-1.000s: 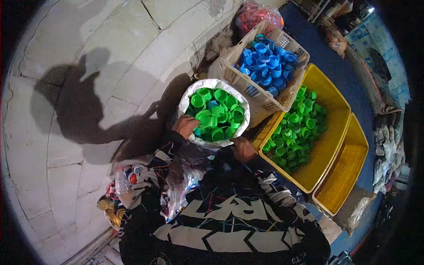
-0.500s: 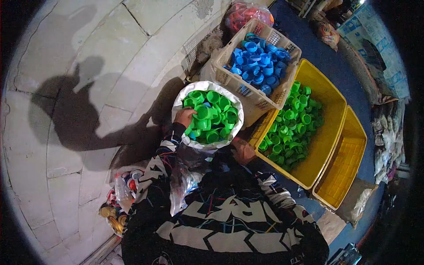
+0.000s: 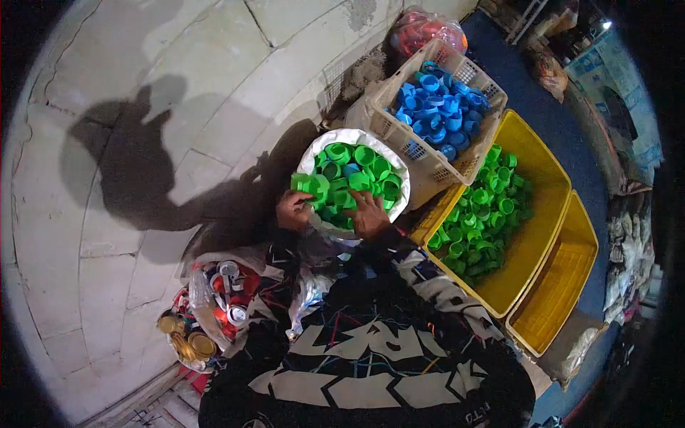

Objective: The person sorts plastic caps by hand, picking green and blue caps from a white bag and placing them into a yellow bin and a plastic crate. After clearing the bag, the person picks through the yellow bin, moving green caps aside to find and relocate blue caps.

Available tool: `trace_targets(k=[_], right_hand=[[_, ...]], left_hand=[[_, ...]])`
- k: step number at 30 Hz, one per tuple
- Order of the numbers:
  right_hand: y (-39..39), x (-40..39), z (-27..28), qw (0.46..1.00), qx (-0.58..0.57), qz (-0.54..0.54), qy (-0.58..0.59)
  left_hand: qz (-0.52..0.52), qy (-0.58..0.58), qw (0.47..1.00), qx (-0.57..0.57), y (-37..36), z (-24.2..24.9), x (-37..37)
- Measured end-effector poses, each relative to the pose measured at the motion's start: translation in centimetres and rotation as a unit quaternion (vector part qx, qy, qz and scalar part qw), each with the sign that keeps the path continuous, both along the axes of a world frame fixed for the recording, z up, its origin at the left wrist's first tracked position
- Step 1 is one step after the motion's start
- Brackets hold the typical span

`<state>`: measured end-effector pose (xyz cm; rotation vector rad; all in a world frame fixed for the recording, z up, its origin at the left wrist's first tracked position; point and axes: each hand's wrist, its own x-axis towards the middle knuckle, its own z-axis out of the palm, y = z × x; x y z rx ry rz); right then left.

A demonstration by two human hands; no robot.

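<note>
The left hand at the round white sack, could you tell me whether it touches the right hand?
Apart: the head view shows green plastic caps in the gap between the left hand and the right hand.

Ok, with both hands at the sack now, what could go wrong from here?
The left hand holds a green cap close to the rim of the white sack, so it might drop outside. A blue piece lies among the sack's green caps and could be overlooked if colours must stay separate. The crate of heaped blue caps sits right beside the yellow bin of green ones; a knock might mix them.
</note>
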<state>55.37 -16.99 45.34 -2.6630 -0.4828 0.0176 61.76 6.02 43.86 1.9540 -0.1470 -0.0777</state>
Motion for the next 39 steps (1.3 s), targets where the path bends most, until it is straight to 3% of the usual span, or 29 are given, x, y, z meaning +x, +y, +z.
trace_targets(k=[1, 4, 5, 8, 11, 14, 17, 20, 23, 26, 27, 29, 32, 33, 34, 35, 37, 39], right_hand=[[0.9, 0.9, 0.0, 0.995, -0.074, 0.009, 0.072], [2.0, 2.0, -2.0, 0.993, -0.103, 0.006, 0.057], [1.9, 2.3, -2.5, 0.993, -0.096, 0.017, 0.065], [1.7, 2.5, -2.5, 0.997, -0.040, -0.041, 0.054], [0.7, 3.0, -2.4, 0.989, 0.068, -0.107, 0.081], [-0.8, 3.5, -2.9, 0.982, 0.157, -0.102, -0.006], [-2.0, 3.0, -1.7, 0.951, 0.285, -0.122, 0.009], [-2.4, 1.7, 0.7, 0.936, 0.300, -0.184, -0.011], [-3.1, -0.7, 1.7, 0.928, 0.298, -0.222, -0.025], [-4.5, -3.2, 2.5, 0.935, 0.244, -0.257, -0.020], [-5.0, -4.2, 2.4, 0.936, 0.221, -0.272, -0.026], [-5.8, -5.7, 0.7, 0.917, 0.234, -0.322, -0.038], [-5.9, -7.2, -1.6, 0.930, 0.231, -0.286, 0.011], [-5.4, -7.1, -2.1, 0.931, 0.227, -0.277, 0.076], [-4.5, -7.4, -1.9, 0.946, 0.215, -0.239, 0.049], [-3.5, -7.8, -1.7, 0.958, 0.204, -0.200, 0.019], [-2.4, -7.7, -0.3, 0.983, 0.156, -0.099, 0.007], [-1.7, -7.7, 0.6, 0.993, 0.089, -0.068, -0.027]], left_hand=[[-0.004, -0.048, 0.997, 0.067, 1.1, -1.9, -0.3], [-0.005, -0.157, 0.987, 0.030, 1.6, -1.5, -2.1], [0.013, -0.142, 0.988, 0.057, 1.7, -1.3, -2.6], [0.063, -0.095, 0.985, 0.132, 2.0, -0.9, -4.0], [0.041, -0.177, 0.982, 0.044, 2.0, -1.0, -4.3], [0.040, -0.176, 0.980, 0.084, 1.3, 0.7, -4.5], [0.080, -0.150, 0.985, 0.041, -0.5, 0.4, -4.1], [0.028, -0.120, 0.992, -0.032, -2.2, 1.7, -3.8], [-0.003, -0.101, 0.995, 0.012, -4.2, 3.0, -4.1], [-0.014, -0.166, 0.983, 0.083, -6.7, 2.9, -4.8], [-0.029, -0.149, 0.988, 0.009, -7.8, 2.9, -5.1], [-0.051, -0.172, 0.981, 0.074, -8.9, 1.4, -4.4], [-0.054, -0.174, 0.977, 0.108, -9.6, -1.0, -3.1], [-0.055, -0.155, 0.981, 0.103, -9.6, -1.5, -2.9], [-0.054, -0.139, 0.984, 0.099, -9.4, -2.0, -2.6], [-0.052, -0.197, 0.971, 0.127, -9.1, -2.3, -2.4], [-0.048, -0.185, 0.971, 0.141, -8.5, -2.6, -2.1], [-0.037, -0.155, 0.978, 0.135, -7.5, -2.7, -2.5]])
